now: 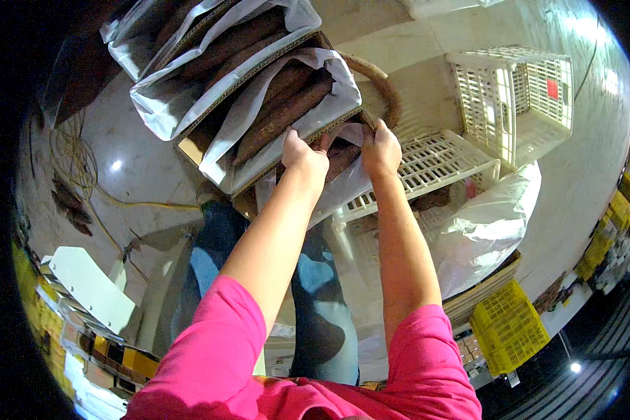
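Just beyond my left hand (306,157), which grips the rim of the box (341,122), the stiff roots (283,122) look heavy, best cradled mid-length. Between my hands, the liner (350,187) looks light, soft and slippery, easiest pinched by its edge; my right hand (381,150) grips the box's corner, with liner or not I cannot tell.
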`<state>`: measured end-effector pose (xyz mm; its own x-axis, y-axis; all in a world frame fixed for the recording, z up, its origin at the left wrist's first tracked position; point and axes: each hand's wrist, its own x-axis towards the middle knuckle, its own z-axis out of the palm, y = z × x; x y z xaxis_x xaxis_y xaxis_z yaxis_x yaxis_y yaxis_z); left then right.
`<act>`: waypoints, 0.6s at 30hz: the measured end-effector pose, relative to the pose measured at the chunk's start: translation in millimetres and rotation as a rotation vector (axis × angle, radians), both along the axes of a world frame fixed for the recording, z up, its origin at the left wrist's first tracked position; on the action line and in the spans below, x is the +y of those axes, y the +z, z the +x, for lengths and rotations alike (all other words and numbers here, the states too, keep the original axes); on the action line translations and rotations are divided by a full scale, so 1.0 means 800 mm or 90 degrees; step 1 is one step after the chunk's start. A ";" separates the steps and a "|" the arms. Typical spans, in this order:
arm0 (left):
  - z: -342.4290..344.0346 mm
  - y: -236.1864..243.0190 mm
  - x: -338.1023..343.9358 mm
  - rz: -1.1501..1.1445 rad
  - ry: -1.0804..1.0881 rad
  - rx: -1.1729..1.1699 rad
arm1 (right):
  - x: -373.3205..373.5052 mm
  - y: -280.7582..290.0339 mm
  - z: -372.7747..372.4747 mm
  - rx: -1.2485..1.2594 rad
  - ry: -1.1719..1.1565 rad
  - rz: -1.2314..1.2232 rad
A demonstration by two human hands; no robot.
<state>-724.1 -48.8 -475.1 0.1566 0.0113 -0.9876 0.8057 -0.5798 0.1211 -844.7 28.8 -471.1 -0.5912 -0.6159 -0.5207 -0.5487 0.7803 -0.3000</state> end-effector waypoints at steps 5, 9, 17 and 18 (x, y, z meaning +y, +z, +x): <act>0.048 -0.029 0.028 -0.102 -0.050 0.040 | 0.007 0.000 -0.049 -0.566 -0.280 -0.119; 0.107 0.032 0.055 -0.082 -0.100 0.053 | -0.009 -0.003 -0.058 -0.489 -0.254 0.025; 0.154 0.057 0.042 -0.063 -0.064 0.075 | -0.105 -0.122 -0.006 -0.528 -0.089 0.049; 0.159 0.057 0.038 -0.023 -0.055 0.054 | -0.117 -0.136 0.009 -0.634 -0.037 0.025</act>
<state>-596.7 -18.4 -429.5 0.0710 -0.0348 -0.9969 0.7609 -0.6443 0.0767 -837.5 -65.0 -579.8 0.0972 -0.5720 -0.8145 -0.0222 0.8169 -0.5764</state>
